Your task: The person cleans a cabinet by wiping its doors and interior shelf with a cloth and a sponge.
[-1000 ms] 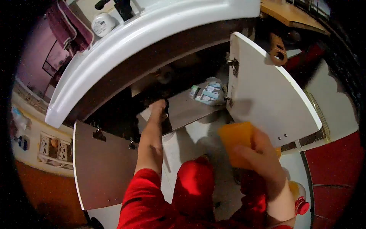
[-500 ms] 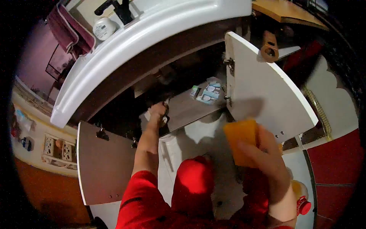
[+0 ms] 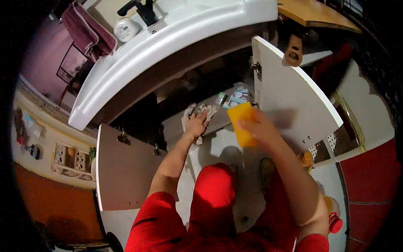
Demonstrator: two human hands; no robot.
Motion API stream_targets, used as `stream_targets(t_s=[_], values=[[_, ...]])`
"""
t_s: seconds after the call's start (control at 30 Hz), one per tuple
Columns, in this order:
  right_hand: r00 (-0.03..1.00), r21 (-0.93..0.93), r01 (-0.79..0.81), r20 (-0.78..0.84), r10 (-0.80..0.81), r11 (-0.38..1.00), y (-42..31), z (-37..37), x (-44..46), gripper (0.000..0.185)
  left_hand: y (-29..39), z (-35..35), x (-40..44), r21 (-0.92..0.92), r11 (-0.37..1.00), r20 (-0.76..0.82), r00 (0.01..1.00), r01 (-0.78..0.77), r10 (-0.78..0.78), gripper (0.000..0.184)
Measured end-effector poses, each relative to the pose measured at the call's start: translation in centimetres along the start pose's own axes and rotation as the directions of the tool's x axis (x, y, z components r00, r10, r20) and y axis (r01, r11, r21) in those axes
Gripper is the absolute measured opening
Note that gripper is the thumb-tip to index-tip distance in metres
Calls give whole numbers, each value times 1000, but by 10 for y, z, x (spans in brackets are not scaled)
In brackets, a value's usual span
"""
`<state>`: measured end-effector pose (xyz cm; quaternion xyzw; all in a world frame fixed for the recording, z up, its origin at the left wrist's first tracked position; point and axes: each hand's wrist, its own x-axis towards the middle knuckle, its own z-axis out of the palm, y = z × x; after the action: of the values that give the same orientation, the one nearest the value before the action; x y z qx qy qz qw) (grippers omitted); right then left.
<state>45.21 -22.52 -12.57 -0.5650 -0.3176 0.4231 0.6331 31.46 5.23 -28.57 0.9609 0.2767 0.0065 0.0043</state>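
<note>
My left hand [image 3: 196,125] presses down with spread fingers on a crumpled whitish cloth [image 3: 211,110]. The cloth lies on the grey shelf [image 3: 171,130] inside an open sink cabinet and hangs partly over its front edge. Raised in front of the cabinet, my right hand [image 3: 261,129] is closed around a yellow rectangular block [image 3: 237,121]. Whether the block is a sponge or a box I cannot make out; motion blurs the hand. Behind the block, small blue-and-white packets [image 3: 237,97] and a small green-and-white box [image 3: 220,98] rest on the shelf.
Cabinet doors stand open at left [image 3: 130,172] and right [image 3: 294,96]. Overhead curves the white sink [image 3: 176,48], with a black tap [image 3: 142,11] and white container [image 3: 126,30]. A red-capped bottle [image 3: 334,221] is on the floor at right.
My left hand has moved right along the shelf with the cloth, and its fingers have spread. My right hand has carried the yellow block up and left, closer to the cabinet. The view has shifted slightly.
</note>
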Motion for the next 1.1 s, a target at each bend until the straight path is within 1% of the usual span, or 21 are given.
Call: stream_targets(t_s=[0.07, 0.1, 0.17, 0.27, 0.33, 0.37, 0.4, 0.43, 0.47, 0.5, 0.53, 0.63, 0.67, 0.73, 0.8, 0.87, 0.93, 1.0, 1.03, 1.07, 1.1], values=[[1000, 40, -7, -17, 8, 999, 21, 5, 24, 35, 1, -11, -13, 103, 990, 31, 994, 101, -105, 50], [999, 92, -26, 22, 24, 995, 31, 8, 35, 35, 3, -14, -17, 105, 989, 31, 994, 105, -109, 50], [998, 139, -41, 63, 32, 989, 50, 17, 53, 35, 6, -21, -20, -29, 951, 148, 942, 308, -300, 49], [999, 177, -52, 15, 50, 983, 86, 13, 72, 31, -2, -19, -21, -39, 940, 172, 929, 339, -327, 49], [993, -152, -92, -89, 79, 984, 112, -1, 82, 29, -18, -1, -23, -92, 920, 152, 919, 380, -364, 49], [992, -158, -95, -99, 80, 983, 118, -10, 87, 29, -29, 10, -24, -133, 926, 96, 935, 352, -341, 49], [999, -554, -39, -28, 28, 832, 120, -20, 94, 29, -44, 27, -22, -172, 932, 34, 948, 319, -318, 49], [1000, -719, -4, 11, 17, 695, 118, -26, 100, 29, -68, 66, -11, -197, 950, -53, 965, 240, -255, 49], [999, -849, 39, 50, 5, 527, 118, -33, 106, 29, -59, 54, -17, -201, 952, -59, 967, 230, -247, 49], [986, -716, -126, -169, 5, 686, 116, -38, 112, 29, -42, 28, -26, -182, 941, -38, 954, 285, -296, 48], [926, -521, -251, -373, 46, 816, 115, -43, 120, 30, -27, 10, -33, -162, 927, -18, 938, 338, -346, 47], [878, -580, -307, -478, -11, 754, 115, -31, 153, 30, -23, 10, -36, -151, 933, -79, 937, 325, -340, 46], [876, -579, -304, -482, -17, 756, 117, -26, 166, 30, -24, 11, -35, -147, 937, -99, 937, 318, -334, 46], [857, -251, -187, -513, 33, 950, 128, -19, 195, 31, -18, 7, -37, -142, 926, -130, 920, 351, -369, 46], [870, -96, -55, -493, 0, 994, 193, -39, 263, 31, -20, 9, -38, -156, 934, -151, 927, 322, -344, 46], [755, 82, -47, -650, 89, 996, 146, -10, 244, 28, -19, 8, -41, -182, 925, -157, 919, 333, -361, 47], [784, -254, 111, -572, -242, 961, 236, -51, 305, 32, -17, 3, -40, -175, 933, -128, 932, 315, -339, 47], [726, -418, -239, -677, -125, 876, 217, -53, 283, 41, -21, 13, -38, -138, 938, -159, 928, 318, -338, 48], [666, -447, -344, -736, -122, 826, 215, -48, 275, 47, -21, 14, -38, -169, 938, -187, 924, 304, -333, 49], [666, -444, -350, -737, -115, 825, 215, -43, 265, 47, -20, 16, -38, -200, 936, -213, 920, 289, -329, 49], [647, -614, -336, -702, -299, 714, 209, -33, 252, 44, -16, 12, -40, -198, 936, -207, 921, 290, -329, 49]])
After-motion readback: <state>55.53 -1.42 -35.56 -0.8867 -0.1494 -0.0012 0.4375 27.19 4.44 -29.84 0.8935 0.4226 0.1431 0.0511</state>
